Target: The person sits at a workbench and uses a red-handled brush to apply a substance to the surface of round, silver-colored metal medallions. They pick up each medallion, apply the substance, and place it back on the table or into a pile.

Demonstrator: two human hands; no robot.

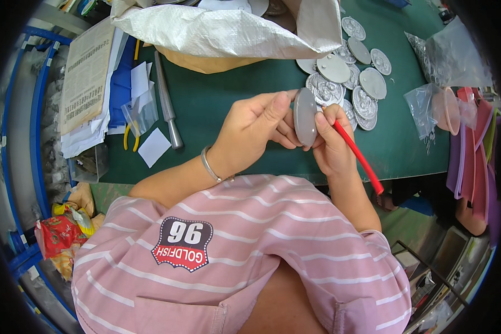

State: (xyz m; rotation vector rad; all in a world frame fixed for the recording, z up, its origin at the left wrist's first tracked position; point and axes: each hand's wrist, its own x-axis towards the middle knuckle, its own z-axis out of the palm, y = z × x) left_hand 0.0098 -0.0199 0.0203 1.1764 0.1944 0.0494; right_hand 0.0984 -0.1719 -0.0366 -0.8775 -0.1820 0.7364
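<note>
A grey metal medallion, seen from its smooth side and tilted nearly on edge, is held above the front of the green table. My left hand grips its left side, thumb uppermost and fingers behind. Against its right edge, my right hand is closed around a slim tool with a red handle. That handle slants down to the right, and the tool's working end is mostly hidden by fingers and medallion. Just beyond lies a loose pile of similar silver medallions, some with raised relief showing, others with plain backs up.
A white woven sack with more metal pieces stands at the back. To the left lie a tapered metal rod, yellow-handled pliers, a paper slip and stacked papers. Plastic bags and a pink cup are at right.
</note>
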